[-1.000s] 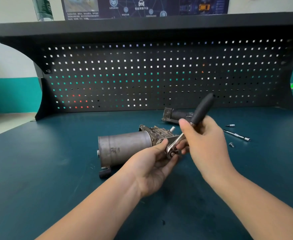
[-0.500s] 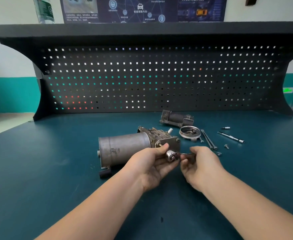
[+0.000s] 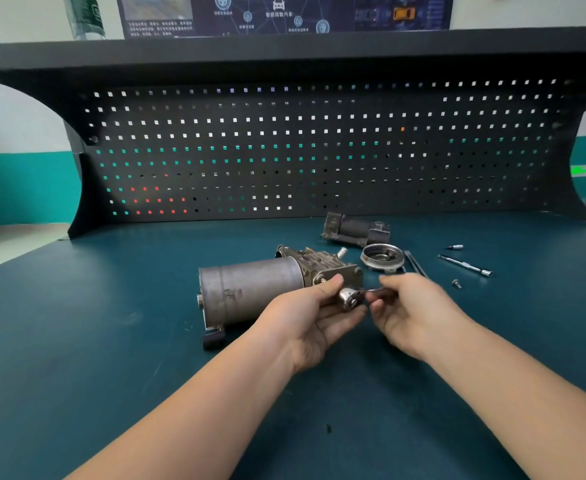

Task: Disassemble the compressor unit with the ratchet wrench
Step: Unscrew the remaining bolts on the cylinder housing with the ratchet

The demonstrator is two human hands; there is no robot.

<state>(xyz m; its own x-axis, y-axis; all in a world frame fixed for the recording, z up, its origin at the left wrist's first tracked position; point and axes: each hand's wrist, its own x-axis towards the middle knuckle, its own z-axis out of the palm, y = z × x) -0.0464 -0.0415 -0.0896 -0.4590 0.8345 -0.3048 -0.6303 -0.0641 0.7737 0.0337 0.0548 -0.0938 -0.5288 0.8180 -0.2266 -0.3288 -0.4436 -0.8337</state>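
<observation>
Seen from above: dark teal workbench top (image 3: 76,341), matte, lightly scuffed, closed at the back by a black pegboard (image 3: 319,150) with square holes under a black shelf (image 3: 284,46). Behind, white wall with a teal band (image 3: 17,185); blue poster (image 3: 284,12) and a clear bottle (image 3: 85,15) above the shelf.

Near centre, lying on its side: compressor unit (image 3: 250,292), grey cylinder toward the left, ribbed cast head toward the right. Pressed against its near right corner: chrome head of the ratchet wrench (image 3: 350,298), handle running right.

Left hand (image 3: 305,323), palm up, fingers curled under the wrench head, thumb on top, touching the unit's casting. Right hand (image 3: 412,313) just beside it, thumb and fingers pinching the wrench handle, most of that handle hidden by the fingers.

Behind the hands, loose on the surface: dark removed housing (image 3: 355,230) close to the pegboard, round metal ring cover (image 3: 383,258) in front of it, two long bolts (image 3: 414,263) side by side at its right. Farther right, well apart from the unit: extension bar (image 3: 464,265), small bit (image 3: 455,247), short screw (image 3: 456,284).

Left edge of the bench cutting diagonally toward pale floor (image 3: 4,244); wide bare surface to the left of the unit and along the near side around both forearms.
</observation>
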